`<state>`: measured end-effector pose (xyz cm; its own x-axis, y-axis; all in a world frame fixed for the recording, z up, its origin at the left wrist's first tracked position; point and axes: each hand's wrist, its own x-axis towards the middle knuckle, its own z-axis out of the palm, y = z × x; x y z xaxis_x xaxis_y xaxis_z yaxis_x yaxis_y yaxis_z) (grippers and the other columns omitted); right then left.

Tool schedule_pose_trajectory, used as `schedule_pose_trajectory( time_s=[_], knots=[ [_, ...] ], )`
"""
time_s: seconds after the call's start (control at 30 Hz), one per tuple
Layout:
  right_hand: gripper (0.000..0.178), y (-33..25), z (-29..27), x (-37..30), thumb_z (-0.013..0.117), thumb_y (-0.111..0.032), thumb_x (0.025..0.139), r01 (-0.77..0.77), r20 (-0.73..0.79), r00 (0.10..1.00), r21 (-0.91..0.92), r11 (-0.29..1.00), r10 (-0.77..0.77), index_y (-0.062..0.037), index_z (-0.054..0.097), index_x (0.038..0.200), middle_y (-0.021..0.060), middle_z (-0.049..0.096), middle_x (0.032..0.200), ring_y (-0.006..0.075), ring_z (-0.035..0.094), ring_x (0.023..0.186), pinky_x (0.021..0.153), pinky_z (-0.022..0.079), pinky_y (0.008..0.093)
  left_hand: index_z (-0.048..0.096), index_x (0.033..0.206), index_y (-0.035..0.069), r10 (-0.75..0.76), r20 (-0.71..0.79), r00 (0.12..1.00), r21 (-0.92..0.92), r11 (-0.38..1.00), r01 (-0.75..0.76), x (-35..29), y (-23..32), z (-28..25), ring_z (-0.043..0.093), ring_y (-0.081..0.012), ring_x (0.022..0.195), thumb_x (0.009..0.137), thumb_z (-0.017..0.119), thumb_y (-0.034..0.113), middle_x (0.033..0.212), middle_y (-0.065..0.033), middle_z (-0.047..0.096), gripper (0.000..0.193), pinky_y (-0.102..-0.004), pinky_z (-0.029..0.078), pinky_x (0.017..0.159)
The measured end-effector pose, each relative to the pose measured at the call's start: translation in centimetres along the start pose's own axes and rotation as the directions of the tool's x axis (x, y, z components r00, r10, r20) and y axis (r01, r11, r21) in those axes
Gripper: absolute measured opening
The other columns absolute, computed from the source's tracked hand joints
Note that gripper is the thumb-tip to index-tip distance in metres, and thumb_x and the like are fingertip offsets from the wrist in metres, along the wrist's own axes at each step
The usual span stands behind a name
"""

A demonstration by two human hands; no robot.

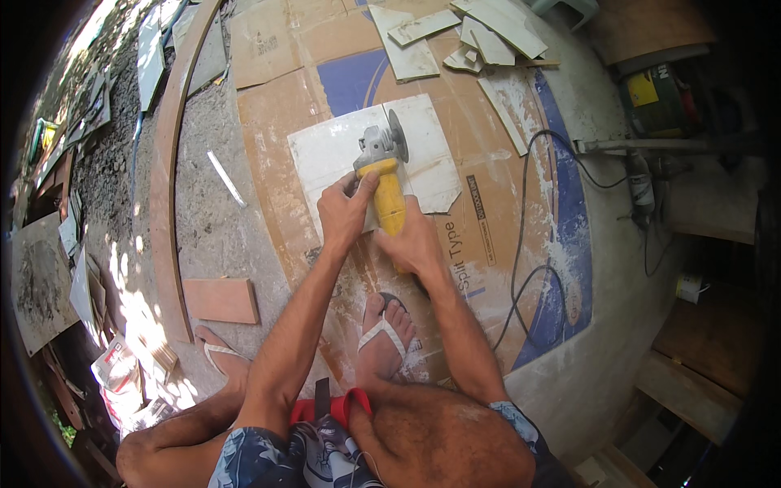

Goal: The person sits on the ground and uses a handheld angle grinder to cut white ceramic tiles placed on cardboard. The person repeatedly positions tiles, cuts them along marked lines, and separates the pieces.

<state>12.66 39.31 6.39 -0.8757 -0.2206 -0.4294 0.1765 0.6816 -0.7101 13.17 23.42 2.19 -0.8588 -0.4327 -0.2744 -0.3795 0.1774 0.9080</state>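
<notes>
A yellow angle grinder [391, 199] with a grey metal head and a thin cutting disc [398, 136] is held over a white tile [333, 154]. My left hand [342, 213] grips the grinder near its head, thumb along the yellow body. Farther back, my right hand [416, 242] is wrapped round the rear of the body. The disc stands on edge at a dark line across the tile; whether it touches the surface I cannot tell. The tile lies flat on flattened cardboard [268, 130], and one lower corner of it is broken off.
Broken tile pieces [488, 41] lie at the far end of the cardboard. A black power cord [516, 268] loops on the right. To the left are a long wooden board [167, 163], a reddish block [220, 300] and a white strip [226, 178]. My sandalled foot [382, 346] is close below the grinder.
</notes>
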Motion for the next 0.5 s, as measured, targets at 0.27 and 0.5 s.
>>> schedule_pose_trajectory(
  time_s=[0.27, 0.5],
  knots=[
    [0.058, 0.1, 0.0, -0.4, 0.080, -0.026, 0.081, -0.029, 0.012, 1.000, -0.012, 1.000, 0.029, 0.0050, 0.056, 0.124, 0.0366, 0.074, 0.102, 0.0554, 0.073, 0.100, 0.088, 0.058, 0.0592, 0.076, 0.132, -0.007, -0.045, 0.052, 0.998, 0.015, 0.999, 0.045, -0.5, 0.5, -0.3, 0.076, -0.0167, 0.093, 0.102, 0.076, 0.055, 0.103, -0.0162, 0.083, 0.069, -0.0320, 0.060, 0.085],
    [0.059, 0.7, 0.1, -0.6, 0.080, -0.026, 0.081, -0.007, 0.002, 1.000, -0.025, 1.000, 0.007, 0.0060, 0.056, 0.124, 0.0367, 0.074, 0.102, 0.0551, 0.073, 0.100, 0.087, 0.058, 0.0591, 0.077, 0.131, -0.006, -0.040, 0.057, 0.998, 0.010, 0.999, 0.040, -1.0, 0.6, -0.3, 0.076, -0.0167, 0.092, 0.102, 0.076, 0.055, 0.103, -0.0162, 0.083, 0.067, -0.0326, 0.060, 0.085]
  ],
)
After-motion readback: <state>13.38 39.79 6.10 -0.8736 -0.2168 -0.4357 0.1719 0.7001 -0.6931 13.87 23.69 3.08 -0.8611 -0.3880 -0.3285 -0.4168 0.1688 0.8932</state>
